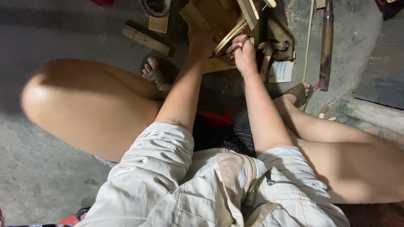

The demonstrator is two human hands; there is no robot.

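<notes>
Top centre of frame: bent wooden strips [229, 38] gripped by right hand [243, 52]; wooden block [210, 17] steadied by left hand [201, 44], fingers hidden, grip cannot be told.

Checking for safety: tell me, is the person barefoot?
No, a brown sandal is on one foot, and the other foot rests on a sandal too.

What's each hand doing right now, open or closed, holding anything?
Left hand: resting against the wooden frame; whether it is open or closed cannot be told.
Right hand: closed, fingers curled around thin bent bamboo strips.
</notes>
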